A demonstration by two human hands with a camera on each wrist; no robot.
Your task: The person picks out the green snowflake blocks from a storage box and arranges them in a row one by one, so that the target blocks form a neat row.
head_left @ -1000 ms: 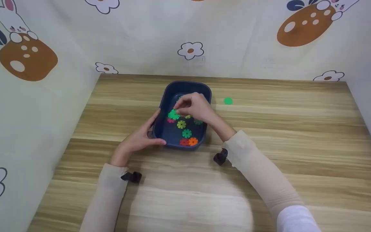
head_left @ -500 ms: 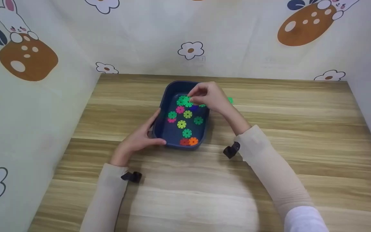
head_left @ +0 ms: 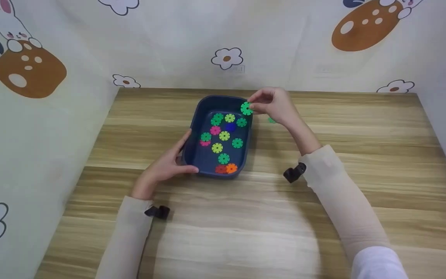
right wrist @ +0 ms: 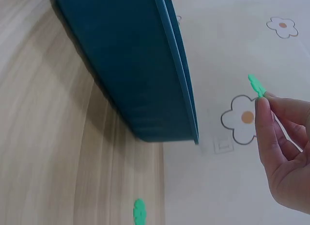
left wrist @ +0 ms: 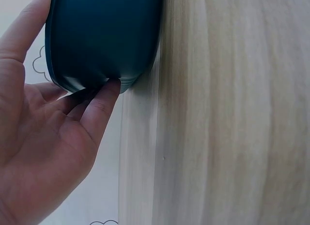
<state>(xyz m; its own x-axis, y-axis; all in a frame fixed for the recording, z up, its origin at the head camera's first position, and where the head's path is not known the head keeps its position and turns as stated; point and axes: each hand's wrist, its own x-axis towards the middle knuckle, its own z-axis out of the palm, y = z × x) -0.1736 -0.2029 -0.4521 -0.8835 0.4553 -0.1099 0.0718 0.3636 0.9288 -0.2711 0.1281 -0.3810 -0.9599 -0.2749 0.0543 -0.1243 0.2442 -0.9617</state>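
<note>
A dark blue plastic bin (head_left: 219, 104) stands on the table in the head view. My left hand (head_left: 165, 166) holds its left side, thumb at the near corner of the rim. In the left wrist view, fingers of that hand (left wrist: 53, 133) curl against the bin's outer wall (left wrist: 106, 36). Between thumb and fingertips my right hand (head_left: 279, 106) pinches a notched green snowflake disc (head_left: 246, 108), above the bin's far right rim. Edge-on, the pinched green disc (right wrist: 256, 85) shows in the right wrist view. Several notched discs lie inside the bin, including yellow (head_left: 224, 136), pink (head_left: 215, 130) and orange (head_left: 231, 168) ones.
Another green disc (head_left: 271, 120) lies on the wooden table (head_left: 238, 232) right of the bin, partly hidden by the right hand. A patterned cloth wall (head_left: 277, 46) rises behind the table's far edge, and more cloth stands at the left.
My right hand has carried the green disc from over the bin's middle to its far right rim, uncovering the discs below. My left hand keeps its hold on the bin.
</note>
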